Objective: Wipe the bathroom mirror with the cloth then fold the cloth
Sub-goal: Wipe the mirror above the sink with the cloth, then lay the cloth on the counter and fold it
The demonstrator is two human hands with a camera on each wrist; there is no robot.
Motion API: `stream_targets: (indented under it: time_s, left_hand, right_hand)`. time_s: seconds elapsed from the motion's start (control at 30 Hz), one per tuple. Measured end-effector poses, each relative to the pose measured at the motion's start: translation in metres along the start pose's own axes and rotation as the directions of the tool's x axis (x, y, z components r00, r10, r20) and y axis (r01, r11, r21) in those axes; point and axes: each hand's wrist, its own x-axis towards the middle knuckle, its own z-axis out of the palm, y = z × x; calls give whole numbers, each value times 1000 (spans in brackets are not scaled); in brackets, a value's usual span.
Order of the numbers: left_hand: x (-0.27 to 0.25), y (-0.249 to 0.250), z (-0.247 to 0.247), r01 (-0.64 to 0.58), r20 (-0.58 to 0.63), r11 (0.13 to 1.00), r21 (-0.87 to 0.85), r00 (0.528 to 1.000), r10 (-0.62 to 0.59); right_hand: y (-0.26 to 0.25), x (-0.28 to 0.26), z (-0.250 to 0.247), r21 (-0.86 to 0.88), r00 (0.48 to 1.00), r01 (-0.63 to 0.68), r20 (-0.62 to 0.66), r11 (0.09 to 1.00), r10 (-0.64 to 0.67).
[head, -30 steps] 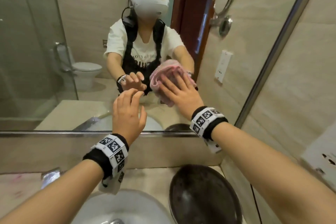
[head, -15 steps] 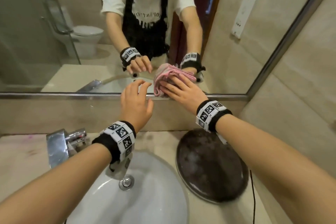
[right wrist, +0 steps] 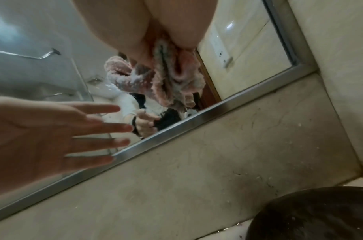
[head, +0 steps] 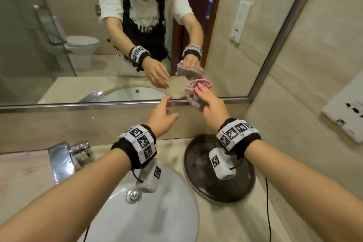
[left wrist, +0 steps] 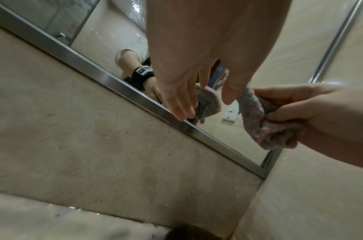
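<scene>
With fingers curled round it, the right hand [head: 213, 107] grips the bunched pink cloth [head: 196, 92] just off the glass at the mirror [head: 225, 76]'s lower edge. The left hand [head: 162, 117] is released, fingers straight, reaching toward the cloth without touching it. Judgement: wiping looks about finished; all folding remains. 2 hands needed.

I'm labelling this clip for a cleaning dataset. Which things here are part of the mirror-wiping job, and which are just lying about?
Part of the job:
- bunched pink fluffy cloth, gripped by the right hand
- steel-framed wall mirror
- left hand, open, holding nothing

Just lying about:
- white oval washbasin
- chrome tap
- dark round tray on the counter
- white wall socket
</scene>
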Motion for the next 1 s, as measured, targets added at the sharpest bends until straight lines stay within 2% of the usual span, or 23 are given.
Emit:
stream_targets:
  time_s: [0.07, 0.17, 0.3, 0.4, 0.53, 0.6, 0.7, 0.77, 0.93, 1.0]
  left_hand:
    - [-10, 11, -2, -33, 75, 994, -103, 996, 41]
    - [-30, 28, -5, -140, 153, 954, -267, 971, 185]
    - [-53, 41, -16, -171, 128, 923, -344, 966, 227]
    - [-75, 43, -28, -214, 139, 912, -350, 951, 276]
    - [-104, 42, -41, -271, 114, 920, -284, 943, 313]
    - [-117, 38, -46, -304, 100, 927, -219, 938, 331]
    - [-136, 35, -54, -360, 81, 933, -13, 930, 360]
    - [-146, 37, -59, -374, 79, 923, 93, 926, 368]
    - [-171, 50, -65, -392, 278, 909, 140, 897, 344]
    - [-178, 55, -65, -397, 350, 906, 145, 877, 328]
  right_hand:
    - [-16, -15, -5, 129, 999, -30, 18, 991, 28]
    - [-41, -35, -10, 182, 996, -49, 84, 982, 34]
    - [-65, -56, -18, 238, 986, -154, 104, 959, 133]
    - [-87, -74, -24, 282, 987, -154, 84, 947, 136]
    - [-117, -100, -31, 147, 997, -81, 25, 986, 79]
    - [-126, -113, -34, 118, 995, -101, -5, 988, 102]
    - [-135, -134, -43, 138, 978, -162, -110, 977, 177]
    - [-140, -147, -51, 95, 971, -193, -124, 977, 204]
    - [-160, -170, -72, -67, 979, -204, -43, 977, 201]
    - [-168, -174, -83, -192, 989, -150, -35, 970, 146]
